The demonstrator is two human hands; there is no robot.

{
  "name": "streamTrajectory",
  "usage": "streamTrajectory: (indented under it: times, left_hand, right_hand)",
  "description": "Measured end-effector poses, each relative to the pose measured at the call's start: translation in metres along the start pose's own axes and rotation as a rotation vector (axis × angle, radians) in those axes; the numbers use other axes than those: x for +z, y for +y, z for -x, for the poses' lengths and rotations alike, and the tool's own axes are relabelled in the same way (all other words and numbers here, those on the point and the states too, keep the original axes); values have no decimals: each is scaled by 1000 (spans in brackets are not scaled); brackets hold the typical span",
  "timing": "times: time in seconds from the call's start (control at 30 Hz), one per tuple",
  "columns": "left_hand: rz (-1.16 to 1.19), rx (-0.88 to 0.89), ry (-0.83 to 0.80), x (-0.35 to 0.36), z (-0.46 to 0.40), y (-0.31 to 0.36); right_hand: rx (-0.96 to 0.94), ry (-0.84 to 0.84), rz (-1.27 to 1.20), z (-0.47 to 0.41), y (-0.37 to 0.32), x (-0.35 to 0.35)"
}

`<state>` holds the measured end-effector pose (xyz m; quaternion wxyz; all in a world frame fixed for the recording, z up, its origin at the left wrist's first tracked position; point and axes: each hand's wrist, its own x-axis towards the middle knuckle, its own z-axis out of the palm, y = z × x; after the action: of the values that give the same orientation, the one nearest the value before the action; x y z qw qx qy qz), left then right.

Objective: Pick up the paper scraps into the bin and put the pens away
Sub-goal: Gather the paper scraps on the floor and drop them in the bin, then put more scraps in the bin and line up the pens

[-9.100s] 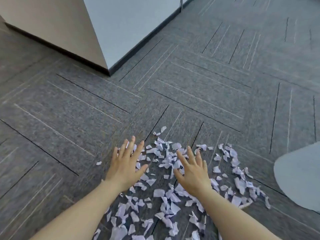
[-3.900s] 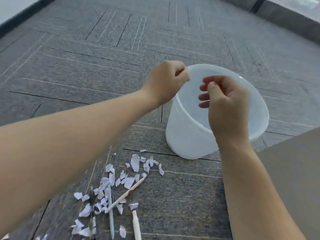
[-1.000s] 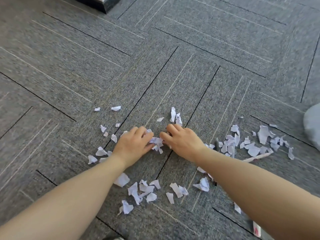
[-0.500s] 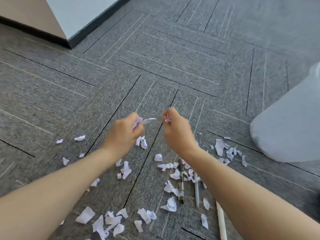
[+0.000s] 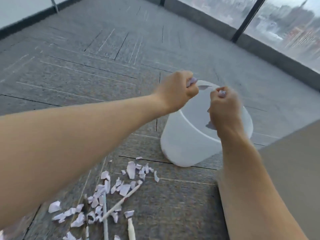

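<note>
A white translucent bin (image 5: 183, 144) stands on the grey carpet. My left hand (image 5: 176, 90) is a fist over the bin's near-left rim, with paper scraps showing between its fingers. My right hand (image 5: 225, 104) hovers over the bin's mouth, closed on more scraps. A few scraps (image 5: 205, 87) are in the air between the hands and inside the bin. More paper scraps (image 5: 121, 186) lie on the floor in front of the bin, mixed with several pens (image 5: 121, 201).
A beige panel or box face (image 5: 290, 167) rises at the right, close to the bin. A window wall with dark frames (image 5: 245, 19) runs along the far right. Grey carpet tiles (image 5: 86, 66) stretch to the left and behind the bin.
Both hands have lifted from the floor with scraps and swung right, over the bin. The view has turned with them, and the bin now sits in the middle.
</note>
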<state>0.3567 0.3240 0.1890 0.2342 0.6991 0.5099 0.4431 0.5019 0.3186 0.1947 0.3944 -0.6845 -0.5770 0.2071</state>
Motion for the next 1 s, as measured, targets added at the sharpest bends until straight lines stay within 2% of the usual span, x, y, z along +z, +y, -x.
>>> streamTrajectory:
  times: [0.07, 0.2, 0.3, 0.4, 0.47, 0.57, 0.63, 0.73, 0.83, 0.9, 1.0]
  left_hand:
    - [-63, -35, -63, 22, -19, 7]
    - [-93, -139, -167, 58, -38, 15]
    - [-238, -244, -367, 72, -42, 14]
    - [-416, -196, -382, 75, -41, 8]
    - [-280, -181, -318, 71, -40, 4]
    - [140, -262, -214, 60, -35, 1]
    - [339, -243, -123, 46, -24, 2]
    - [391, -206, 60, 11, 5, -17]
    - [155, -210, 161, -27, 59, -62]
    - [-140, -241, 80, -47, 108, -102]
    - [-459, -394, -300, -70, 198, -164]
  right_hand:
    - [92, 9, 26, -7, 17, -11]
    - [260, -57, -161, -21, 43, -17]
    - [302, -97, -201, -24, 51, -23]
    - [248, -6, -224, -22, 52, -25]
    - [164, 82, -244, -20, 47, -21]
    - [44, 197, -358, -9, 29, -13]
    - [-50, 201, -461, 4, 15, -5]
    - [-147, 79, -600, 37, -5, 18]
    - [-177, -133, -537, 77, 0, 66]
    - [-206, -313, -311, 102, 21, 110]
    - [-236, -717, 242, 135, 64, 163]
